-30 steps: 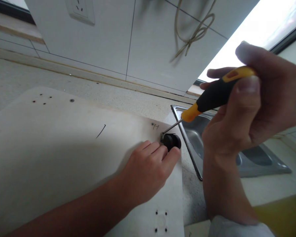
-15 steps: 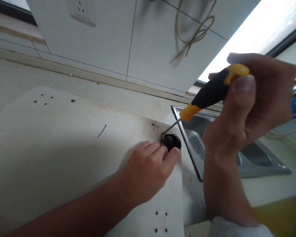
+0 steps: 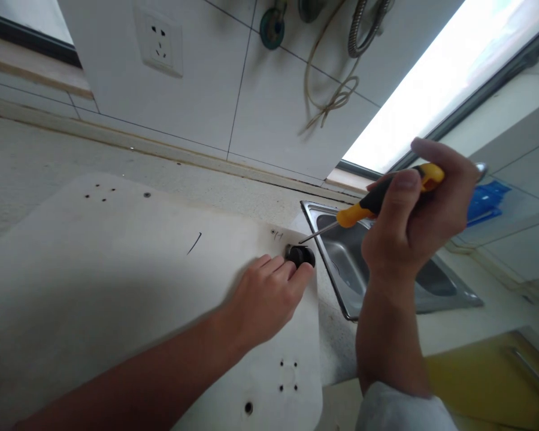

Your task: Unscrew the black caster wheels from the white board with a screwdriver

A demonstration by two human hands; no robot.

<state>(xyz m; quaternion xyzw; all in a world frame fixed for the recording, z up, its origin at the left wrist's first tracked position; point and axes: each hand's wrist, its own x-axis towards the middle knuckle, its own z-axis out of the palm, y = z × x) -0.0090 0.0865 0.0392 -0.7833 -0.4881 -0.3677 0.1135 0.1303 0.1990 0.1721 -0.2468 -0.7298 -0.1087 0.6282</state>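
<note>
A black caster wheel (image 3: 299,255) sits near the far right corner of a white board (image 3: 161,239). My left hand (image 3: 269,293) is closed around the caster's near side, its fingertips partly hidden. My right hand (image 3: 417,209) grips a yellow and black screwdriver (image 3: 354,212), thumb along the handle. The metal shaft slants down to the left, and its tip is just above the caster's edge; whether it touches is unclear. Groups of small screw holes (image 3: 288,376) mark the board's other corners, and a short pen stroke (image 3: 194,243) shows on its surface.
A steel sink (image 3: 341,263) is set into the counter right of the board. Behind stands a tiled wall with a socket (image 3: 160,45), a tied cord (image 3: 335,99) and a metal hose (image 3: 362,30). A yellow cabinet door (image 3: 498,383) lies at lower right.
The screwdriver's tip has come away from the caster's left side toward the right, and my right hand has lowered. The view has shifted, showing more wall and board. My left hand keeps its hold.
</note>
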